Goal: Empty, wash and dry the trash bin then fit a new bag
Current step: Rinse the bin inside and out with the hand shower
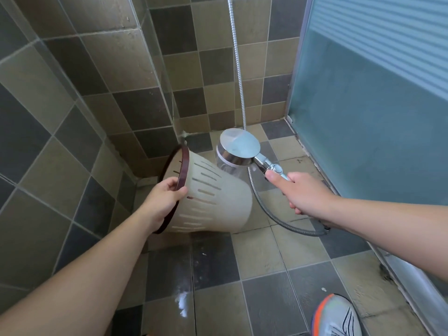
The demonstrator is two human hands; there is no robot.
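Tiled wall (60, 98) on the far left, grey and beige squares, and just right of it comes the trash bin (213, 202), our landmark here. Cream plastic, slotted sides, dark brown rim (184, 166); it's tipped on its side in the air above the floor (261, 275), mouth facing the wall, base pointing right. Left hand (164, 197) grips it at the rim, fingers curled inside the opening, thumb on the outside. Right of the bin's base and a touch higher sits the shower head (238, 147), chrome, face angled down at the bin's outer side, spray showing beneath it. Right hand (303, 192) is wrapped round its handle, thumb pressed along the top. Metal hose (278, 219) loops down below that hand, right of the bin. Wet patch shines on the floor below the bin. Frosted glass door (363, 117) far right, and a grey-and-orange shoe (337, 316) at the lower right corner.
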